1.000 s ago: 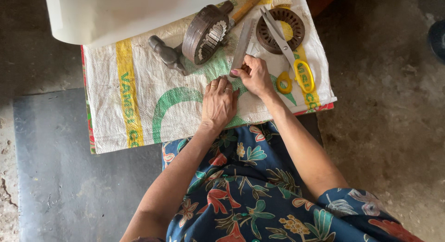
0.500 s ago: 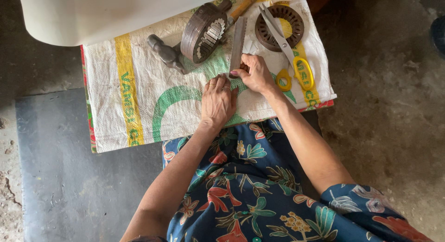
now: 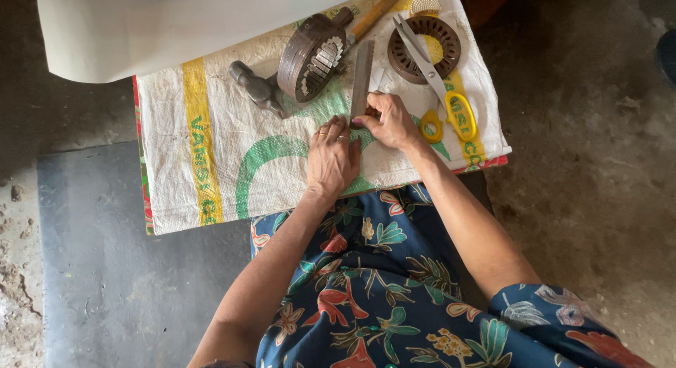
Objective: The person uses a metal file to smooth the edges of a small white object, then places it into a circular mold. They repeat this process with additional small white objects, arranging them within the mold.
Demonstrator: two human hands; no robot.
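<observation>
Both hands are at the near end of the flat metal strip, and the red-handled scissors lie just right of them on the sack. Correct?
Not quite: the scissors have yellow handles, not red. The head view shows this. The rest holds: left hand and right hand are at the near end of the strip, on the sack.

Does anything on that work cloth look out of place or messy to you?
Nothing is spilled or broken. The yellow-handled scissors lie with their open blades across the round slotted metal ring rather than flat on the woven sack cloth, whose surface looks stained. Both hands work beside a long flat metal strip.
</observation>
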